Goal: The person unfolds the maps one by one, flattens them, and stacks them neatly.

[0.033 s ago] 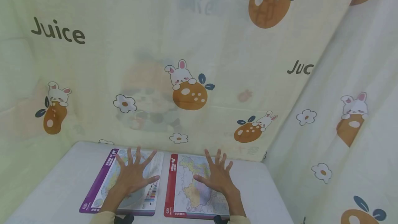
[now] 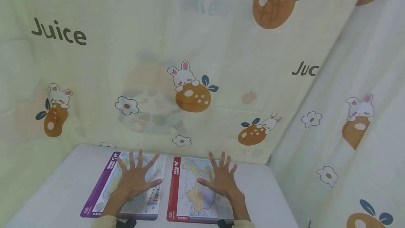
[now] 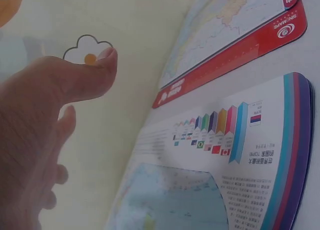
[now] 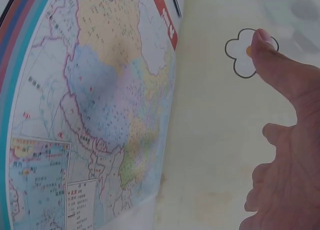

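Note:
Two map boards lie side by side on the white table in the head view. The left one is a purple-edged world map (image 2: 155, 171); the right one is a red-edged map (image 2: 193, 200). Above the purple-edged map my left hand (image 2: 134, 178) spreads its fingers wide, holding nothing. My right hand (image 2: 223, 180) spreads likewise over the red-edged map, also with nothing in it. In both wrist views a gap shows between the hand and the map surface. Each hand and forearm hides part of the map beneath it.
A pale curtain (image 2: 152, 27) printed with rabbits, fruit and flowers hangs right behind the table's far edge, and another curtain side (image 2: 332, 143) runs along the right. Bare white tabletop (image 2: 262, 192) shows right of the red-edged map. Dark wrist straps (image 2: 126, 223) circle both wrists.

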Action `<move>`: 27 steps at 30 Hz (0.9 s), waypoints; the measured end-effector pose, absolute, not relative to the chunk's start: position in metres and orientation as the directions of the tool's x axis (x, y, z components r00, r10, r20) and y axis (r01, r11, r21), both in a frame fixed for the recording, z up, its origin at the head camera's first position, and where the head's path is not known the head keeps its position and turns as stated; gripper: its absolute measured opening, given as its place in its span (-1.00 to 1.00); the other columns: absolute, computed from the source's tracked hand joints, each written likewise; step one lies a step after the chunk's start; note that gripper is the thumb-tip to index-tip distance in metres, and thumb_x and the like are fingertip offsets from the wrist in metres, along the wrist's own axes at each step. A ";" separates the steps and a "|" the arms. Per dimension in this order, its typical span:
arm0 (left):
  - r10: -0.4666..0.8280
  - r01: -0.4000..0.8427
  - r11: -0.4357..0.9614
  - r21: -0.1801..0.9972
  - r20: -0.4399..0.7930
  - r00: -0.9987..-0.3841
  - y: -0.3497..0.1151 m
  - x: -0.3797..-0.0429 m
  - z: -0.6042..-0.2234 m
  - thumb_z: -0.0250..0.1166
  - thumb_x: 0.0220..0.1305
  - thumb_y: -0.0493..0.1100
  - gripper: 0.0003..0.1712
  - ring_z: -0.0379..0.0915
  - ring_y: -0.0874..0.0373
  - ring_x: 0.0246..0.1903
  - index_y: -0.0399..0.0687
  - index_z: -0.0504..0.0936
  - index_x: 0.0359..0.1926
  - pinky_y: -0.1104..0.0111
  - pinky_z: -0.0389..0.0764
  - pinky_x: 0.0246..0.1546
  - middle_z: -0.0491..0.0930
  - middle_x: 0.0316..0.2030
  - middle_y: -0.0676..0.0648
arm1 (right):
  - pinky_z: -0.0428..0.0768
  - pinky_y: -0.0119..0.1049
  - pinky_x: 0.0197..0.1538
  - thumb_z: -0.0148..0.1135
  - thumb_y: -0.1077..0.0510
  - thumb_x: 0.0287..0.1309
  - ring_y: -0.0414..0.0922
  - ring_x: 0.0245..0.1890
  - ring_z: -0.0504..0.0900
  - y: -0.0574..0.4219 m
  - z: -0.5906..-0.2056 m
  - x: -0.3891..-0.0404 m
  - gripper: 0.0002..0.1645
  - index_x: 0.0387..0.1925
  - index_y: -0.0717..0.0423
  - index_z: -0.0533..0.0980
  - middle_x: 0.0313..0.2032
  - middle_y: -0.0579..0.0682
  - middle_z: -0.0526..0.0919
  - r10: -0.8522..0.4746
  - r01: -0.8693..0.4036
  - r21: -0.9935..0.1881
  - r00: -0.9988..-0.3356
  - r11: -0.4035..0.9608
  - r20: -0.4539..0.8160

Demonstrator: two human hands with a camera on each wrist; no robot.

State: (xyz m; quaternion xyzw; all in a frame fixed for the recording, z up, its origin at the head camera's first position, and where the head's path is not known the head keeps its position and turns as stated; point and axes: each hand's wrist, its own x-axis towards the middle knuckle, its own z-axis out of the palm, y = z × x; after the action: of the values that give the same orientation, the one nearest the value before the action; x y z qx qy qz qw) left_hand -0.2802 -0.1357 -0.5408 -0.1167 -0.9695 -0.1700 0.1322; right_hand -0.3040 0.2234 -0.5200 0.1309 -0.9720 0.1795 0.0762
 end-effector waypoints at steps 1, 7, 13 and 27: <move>0.182 0.272 0.916 0.295 0.300 -0.937 -0.136 -0.280 -0.541 0.28 0.21 0.64 0.16 -0.13 -0.84 0.55 0.25 0.28 0.69 -0.83 -0.31 0.28 0.04 0.65 -0.59 | -0.12 0.85 0.40 0.47 -0.51 0.14 0.73 0.63 -0.18 0.224 -0.520 -0.303 0.40 0.78 -0.12 0.01 0.68 0.59 -0.17 -0.228 -0.281 -0.326 -0.955 0.903 0.192; 0.184 0.287 0.919 0.270 0.348 -0.919 -0.135 -0.281 -0.545 0.28 0.20 0.64 0.16 -0.10 -0.82 0.56 0.28 0.28 0.69 -0.82 -0.25 0.30 0.08 0.63 -0.59 | -0.11 0.85 0.40 0.43 -0.56 0.12 0.75 0.61 -0.14 0.229 -0.520 -0.299 0.42 0.78 -0.09 0.02 0.67 0.62 -0.14 -0.229 -0.285 -0.322 -0.952 0.903 0.201; 0.182 0.291 0.913 0.287 0.352 -0.918 -0.130 -0.283 -0.546 0.26 0.19 0.66 0.18 -0.15 -0.81 0.57 0.28 0.26 0.70 -0.81 -0.31 0.31 0.06 0.65 -0.57 | -0.14 0.85 0.41 0.50 -0.47 0.13 0.77 0.60 -0.15 0.231 -0.522 -0.296 0.41 0.78 -0.07 0.01 0.66 0.63 -0.15 -0.226 -0.284 -0.334 -0.953 0.899 0.201; 0.205 0.311 0.901 0.303 0.335 -0.920 -0.123 -0.283 -0.543 0.27 0.23 0.63 0.15 -0.08 -0.82 0.55 0.28 0.25 0.70 -0.81 -0.23 0.32 0.07 0.64 -0.59 | -0.08 0.85 0.40 0.48 -0.49 0.14 0.76 0.60 -0.08 0.235 -0.524 -0.295 0.38 0.77 -0.08 0.05 0.65 0.63 -0.08 -0.215 -0.285 -0.347 -0.950 0.893 0.226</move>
State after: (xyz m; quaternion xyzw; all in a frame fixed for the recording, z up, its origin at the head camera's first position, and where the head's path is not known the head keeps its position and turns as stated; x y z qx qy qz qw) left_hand -0.2831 -0.1231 -0.5434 -0.1339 -0.9633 -0.1782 0.1492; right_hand -0.2947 0.2355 -0.5244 0.1290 -0.9687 0.1914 0.0911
